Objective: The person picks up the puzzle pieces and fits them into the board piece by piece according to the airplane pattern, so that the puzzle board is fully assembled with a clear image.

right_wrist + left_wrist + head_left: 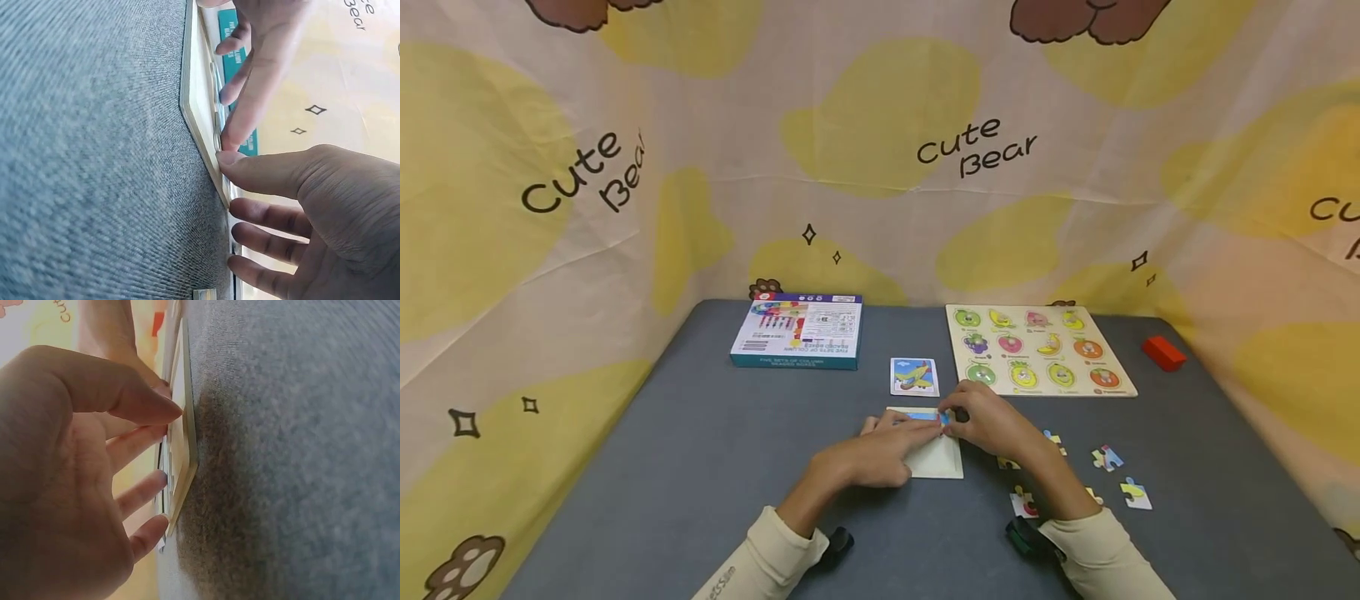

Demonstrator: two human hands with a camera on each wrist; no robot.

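Note:
A small pale wooden puzzle tray point(938, 460) lies on the grey table, with a strip of blue puzzle pieces point(917, 415) along its far side. My left hand point(880, 457) reaches over the tray from the left, its extended fingers resting on those pieces. In the left wrist view the left thumb point(150, 406) touches the tray's near edge. At the tray's far right corner my right hand point(987, 418) pinches a blue puzzle piece point(944, 419). The right thumb point(269, 174) meets the left fingertip there. A picture card with a yellow airplane point(914, 377) lies just beyond the tray.
Several loose puzzle pieces point(1136, 493) are scattered to the right, some partly under the right forearm. Behind are a flat game box point(797, 337) at left and a fruit picture board point(1081, 391) at right. A red block point(1163, 354) sits by the right edge.

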